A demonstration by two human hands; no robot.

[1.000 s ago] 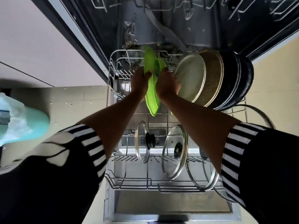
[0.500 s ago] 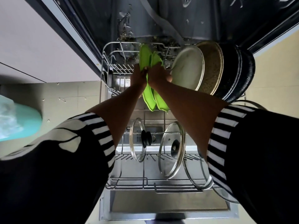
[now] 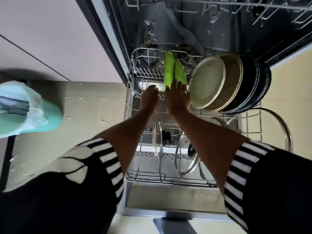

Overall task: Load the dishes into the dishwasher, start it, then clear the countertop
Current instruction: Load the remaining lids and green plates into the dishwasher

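Note:
Two bright green plates (image 3: pixel 173 71) stand on edge side by side at the back of the pulled-out lower rack (image 3: pixel 143 178). My right hand (image 3: pixel 177 97) is just in front of them, fingers spread, fingertips at their lower edge and holding nothing. My left hand (image 3: pixel 149 97) hovers beside it with loosely curled fingers, empty. To the right lean a pale plate (image 3: pixel 206 85), a speckled brown plate (image 3: pixel 234 76) and dark pans (image 3: pixel 258 88). Glass lids (image 3: pixel 185 154) stand in the rack's front rows.
The open dishwasher tub (image 3: pixel 185 27) lies beyond the rack, with the upper rack (image 3: pixel 253 9) at the top. Its open door (image 3: pixel 168 200) is under the rack. A teal bin with a plastic liner (image 3: pixel 25 112) stands on the floor at left.
Both hands have let go of the two green plates, which now stand in the back of the rack. The hands have drawn back towards me.

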